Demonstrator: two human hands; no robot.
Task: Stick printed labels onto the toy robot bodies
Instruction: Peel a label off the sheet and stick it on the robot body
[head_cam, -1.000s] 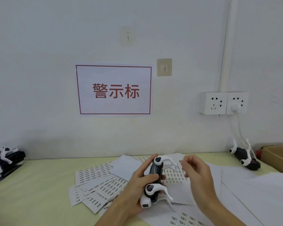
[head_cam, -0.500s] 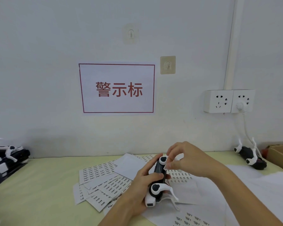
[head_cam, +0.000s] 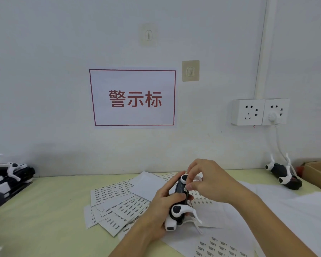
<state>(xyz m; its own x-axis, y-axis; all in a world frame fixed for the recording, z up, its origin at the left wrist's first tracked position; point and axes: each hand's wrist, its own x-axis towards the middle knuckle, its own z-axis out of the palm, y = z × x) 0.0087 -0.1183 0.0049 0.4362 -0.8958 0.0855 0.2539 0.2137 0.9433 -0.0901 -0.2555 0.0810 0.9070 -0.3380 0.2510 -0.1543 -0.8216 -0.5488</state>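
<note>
Black-and-white plastic toy robot body (head_cam: 180,199) above the counter (head_cam: 44,210), long axis running away, gripped in left hand (head_cam: 161,206); right hand (head_cam: 208,180), nearer the far end, pinching small printed label (head_cam: 185,188) onto it.

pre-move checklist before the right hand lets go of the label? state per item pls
1. Toy robot held steady: ok, left hand grips its body.
2. Right hand on the label spot: ok, fingertips press the dark body near the upper white joint.
3. Label on the body: ok, a small tag shows by the thumb.
4. Label flat and straight: cannot tell, mostly covered.
5. More labels on hand: ok, label sheets lie beside the toy.
6. Next toy available: ok, another robot lies by the wall.
</note>
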